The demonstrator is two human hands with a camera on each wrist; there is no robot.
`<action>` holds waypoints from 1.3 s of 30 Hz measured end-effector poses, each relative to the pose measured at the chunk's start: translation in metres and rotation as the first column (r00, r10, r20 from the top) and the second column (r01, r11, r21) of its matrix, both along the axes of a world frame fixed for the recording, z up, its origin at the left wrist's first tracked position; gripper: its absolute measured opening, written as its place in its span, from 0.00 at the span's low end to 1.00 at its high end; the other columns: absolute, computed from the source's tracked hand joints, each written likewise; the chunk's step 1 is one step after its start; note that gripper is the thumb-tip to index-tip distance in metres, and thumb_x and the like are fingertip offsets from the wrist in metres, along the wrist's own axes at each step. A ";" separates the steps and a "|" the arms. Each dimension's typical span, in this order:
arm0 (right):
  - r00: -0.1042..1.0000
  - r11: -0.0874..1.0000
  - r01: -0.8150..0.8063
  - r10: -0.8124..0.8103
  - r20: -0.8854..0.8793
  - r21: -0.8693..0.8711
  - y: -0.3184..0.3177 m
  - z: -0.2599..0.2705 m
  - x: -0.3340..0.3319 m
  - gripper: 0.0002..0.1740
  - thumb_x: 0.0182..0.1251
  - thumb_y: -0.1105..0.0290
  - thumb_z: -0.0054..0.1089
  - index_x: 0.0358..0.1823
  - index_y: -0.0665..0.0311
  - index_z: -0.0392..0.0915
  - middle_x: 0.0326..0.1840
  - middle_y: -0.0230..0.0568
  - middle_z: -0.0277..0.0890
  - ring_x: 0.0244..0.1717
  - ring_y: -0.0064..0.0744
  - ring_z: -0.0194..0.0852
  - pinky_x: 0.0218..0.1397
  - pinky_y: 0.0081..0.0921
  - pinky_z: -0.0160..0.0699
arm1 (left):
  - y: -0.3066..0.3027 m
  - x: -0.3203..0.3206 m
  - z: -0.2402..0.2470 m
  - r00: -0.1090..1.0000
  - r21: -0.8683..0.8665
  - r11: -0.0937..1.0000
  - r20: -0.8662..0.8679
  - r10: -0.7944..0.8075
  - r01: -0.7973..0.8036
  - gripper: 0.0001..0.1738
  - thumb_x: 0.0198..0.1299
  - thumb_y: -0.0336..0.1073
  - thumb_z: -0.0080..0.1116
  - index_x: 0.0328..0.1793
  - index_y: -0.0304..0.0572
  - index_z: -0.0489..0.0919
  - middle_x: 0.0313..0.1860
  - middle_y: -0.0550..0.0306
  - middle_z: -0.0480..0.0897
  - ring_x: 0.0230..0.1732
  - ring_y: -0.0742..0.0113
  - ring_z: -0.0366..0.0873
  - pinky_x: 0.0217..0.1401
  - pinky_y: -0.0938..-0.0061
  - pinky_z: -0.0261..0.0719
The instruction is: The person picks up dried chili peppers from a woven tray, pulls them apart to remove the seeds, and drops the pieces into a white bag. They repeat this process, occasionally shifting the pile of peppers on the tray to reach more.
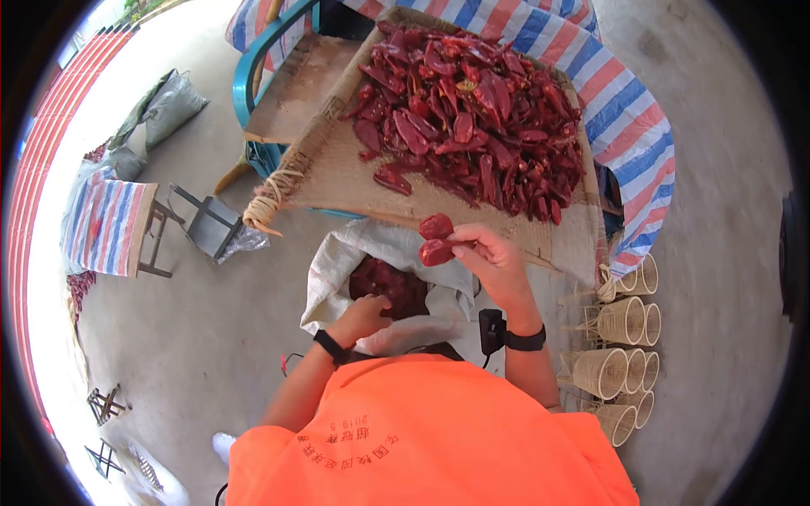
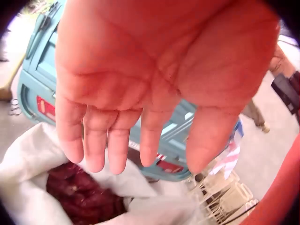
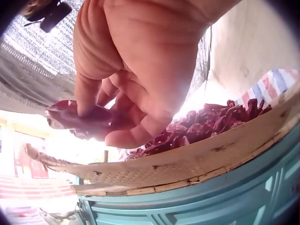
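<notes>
My right hand [image 1: 498, 266] pinches dark red dried peppers [image 1: 436, 252] between thumb and fingers, above the near edge of a woven tray [image 1: 321, 181]. In the right wrist view the same hand [image 3: 136, 70] grips the peppers [image 3: 70, 116] beside the tray's rim [image 3: 187, 171]. A large heap of red peppers [image 1: 472, 118] lies on the tray. My left hand [image 1: 361, 320] is over the mouth of a white sack [image 1: 325, 278] with red peppers [image 1: 392, 291] inside. In the left wrist view the left hand [image 2: 150, 89] shows an empty palm, fingers extended.
Striped sheeting [image 1: 629, 126] hangs around the tray's far and right sides. A teal chair [image 1: 246, 84] stands at the tray's left. Wicker baskets [image 1: 620, 320] line the floor at right. A small stool [image 1: 211, 228] and a cloth-covered table [image 1: 105, 223] are at left.
</notes>
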State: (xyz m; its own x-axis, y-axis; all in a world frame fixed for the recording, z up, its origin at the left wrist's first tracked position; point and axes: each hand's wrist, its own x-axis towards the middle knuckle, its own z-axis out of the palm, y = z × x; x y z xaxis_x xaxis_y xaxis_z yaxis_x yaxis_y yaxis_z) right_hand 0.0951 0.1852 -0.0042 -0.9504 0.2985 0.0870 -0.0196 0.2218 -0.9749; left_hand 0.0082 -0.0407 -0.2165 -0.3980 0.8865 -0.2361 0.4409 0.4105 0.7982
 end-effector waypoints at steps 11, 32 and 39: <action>0.998 0.972 0.027 -0.038 0.043 0.232 -0.014 0.003 0.013 0.09 0.61 0.78 0.61 0.43 0.63 0.80 0.46 0.36 0.79 0.49 0.30 0.76 0.49 0.26 0.76 | -0.018 0.040 -0.062 0.892 -0.375 0.810 0.160 -0.423 0.451 0.17 0.54 0.44 0.60 0.49 0.50 0.82 0.52 0.51 0.82 0.51 0.52 0.79 0.46 0.59 0.75; 0.943 0.410 0.129 -0.334 0.017 0.903 0.069 0.044 -0.104 0.32 0.57 0.72 0.64 0.65 0.47 0.68 0.60 0.46 0.69 0.59 0.50 0.70 0.58 0.45 0.76 | -0.029 0.057 -0.007 0.915 -0.297 0.933 0.397 -0.071 0.201 0.18 0.66 0.38 0.51 0.58 0.39 0.76 0.54 0.42 0.81 0.54 0.52 0.78 0.55 0.61 0.74; 0.937 0.260 0.015 -0.341 0.077 0.966 0.079 0.035 -0.129 0.21 0.59 0.68 0.64 0.55 0.48 0.75 0.45 0.42 0.75 0.51 0.47 0.75 0.49 0.41 0.80 | -0.040 0.066 -0.050 0.867 -0.153 0.987 0.496 0.039 0.044 0.19 0.64 0.41 0.52 0.53 0.32 0.77 0.48 0.35 0.82 0.51 0.40 0.80 0.50 0.54 0.76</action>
